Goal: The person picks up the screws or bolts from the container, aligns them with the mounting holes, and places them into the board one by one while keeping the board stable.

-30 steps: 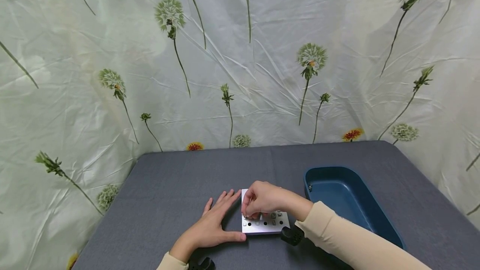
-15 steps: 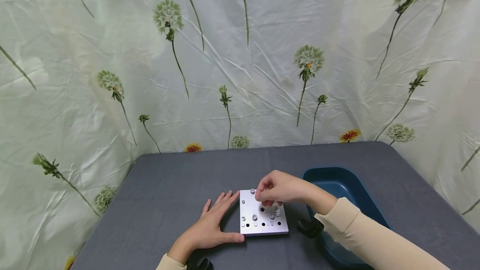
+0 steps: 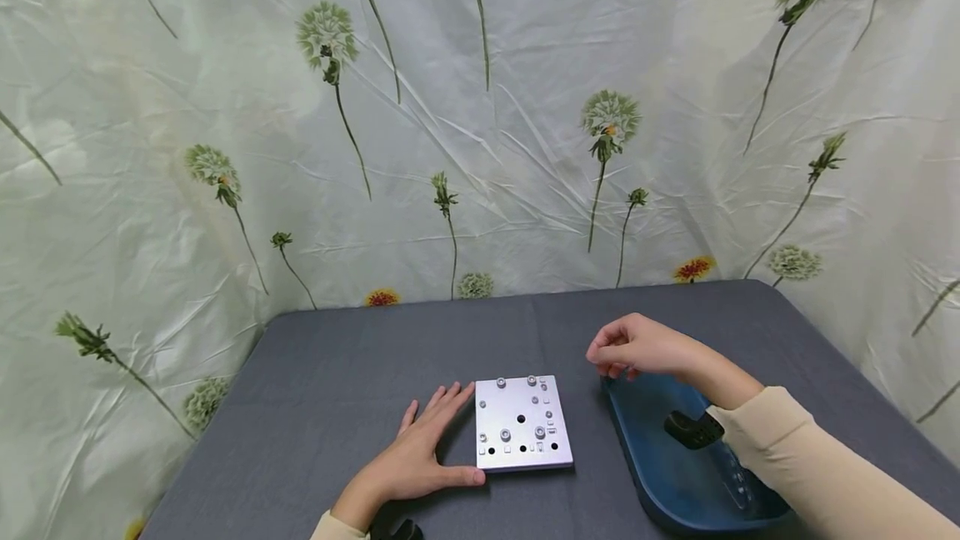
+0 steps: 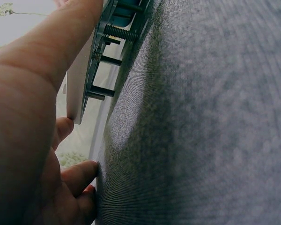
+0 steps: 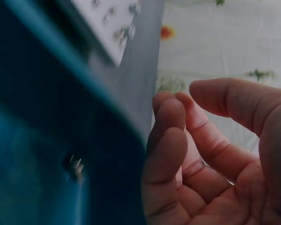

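Note:
A square silver metal plate lies in front of me, with several socket-head screws and small fittings standing on its face and several dark holes. In the left wrist view, bolt shanks stick out from its underside above the cloth. My left hand lies spread at the plate's left side, index fingertip at the far left corner and thumb at the near left corner. My right hand hovers over the far left corner of the blue bin. Its fingers curl loosely, and a gap shows between thumb and fingertips with nothing in it.
Inside the bin lies a small shiny metal piece. The bin stands right of the plate on a grey cloth-covered table. Behind the table hangs a white curtain with a dandelion print.
My right hand has left the plate's face and moved right and away from me, to above the bin, uncovering the screws. The left hand stays at the plate's left side.

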Action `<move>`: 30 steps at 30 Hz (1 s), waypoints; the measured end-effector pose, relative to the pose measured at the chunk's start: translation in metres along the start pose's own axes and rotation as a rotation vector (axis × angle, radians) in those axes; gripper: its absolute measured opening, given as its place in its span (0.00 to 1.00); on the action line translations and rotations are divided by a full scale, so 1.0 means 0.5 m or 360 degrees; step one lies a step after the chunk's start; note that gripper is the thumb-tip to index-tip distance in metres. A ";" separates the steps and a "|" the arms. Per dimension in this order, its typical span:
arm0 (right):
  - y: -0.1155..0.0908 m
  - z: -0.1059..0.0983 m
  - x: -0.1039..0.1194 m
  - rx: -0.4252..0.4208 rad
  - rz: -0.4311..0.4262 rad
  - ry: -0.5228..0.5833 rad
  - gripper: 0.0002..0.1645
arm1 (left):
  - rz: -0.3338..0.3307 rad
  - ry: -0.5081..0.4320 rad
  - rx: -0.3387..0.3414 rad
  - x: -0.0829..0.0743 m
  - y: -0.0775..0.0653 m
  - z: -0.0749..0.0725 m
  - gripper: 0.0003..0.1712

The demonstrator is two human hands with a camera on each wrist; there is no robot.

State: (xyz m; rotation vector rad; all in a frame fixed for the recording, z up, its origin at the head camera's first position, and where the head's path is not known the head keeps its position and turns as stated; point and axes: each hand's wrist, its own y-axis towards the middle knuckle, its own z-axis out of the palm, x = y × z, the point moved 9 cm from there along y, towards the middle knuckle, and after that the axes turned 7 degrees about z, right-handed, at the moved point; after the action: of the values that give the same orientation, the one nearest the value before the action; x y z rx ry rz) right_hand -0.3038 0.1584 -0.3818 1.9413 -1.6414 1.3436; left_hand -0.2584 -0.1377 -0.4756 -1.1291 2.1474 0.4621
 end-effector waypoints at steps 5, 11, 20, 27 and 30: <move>0.004 -0.022 -0.044 -0.0042 0.0028 -0.0010 0.13 | -0.0012 0.0000 -0.0002 0.001 -0.003 0.000 0.65; 0.017 -0.018 -0.081 -0.0050 0.0018 -0.0086 0.11 | -0.0006 -0.0002 0.0006 0.000 -0.007 0.003 0.65; 0.024 -0.007 -0.093 -0.0059 0.0076 -0.0082 0.11 | -0.0018 -0.0007 0.0009 0.005 -0.011 0.005 0.65; 0.057 0.016 -0.079 -0.0079 0.0065 -0.0189 0.08 | -0.0052 -0.0032 -0.0052 0.022 -0.036 -0.009 0.66; 0.078 0.028 -0.065 -0.0082 0.0063 -0.0224 0.07 | -0.0097 0.0001 -0.0100 0.036 -0.053 -0.022 0.67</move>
State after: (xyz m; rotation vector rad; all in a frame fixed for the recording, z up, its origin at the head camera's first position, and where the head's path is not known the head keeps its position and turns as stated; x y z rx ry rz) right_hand -0.3294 0.1562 -0.4278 2.0242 -1.7689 1.1905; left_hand -0.2481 -0.1695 -0.4803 -1.2257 2.1057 0.5050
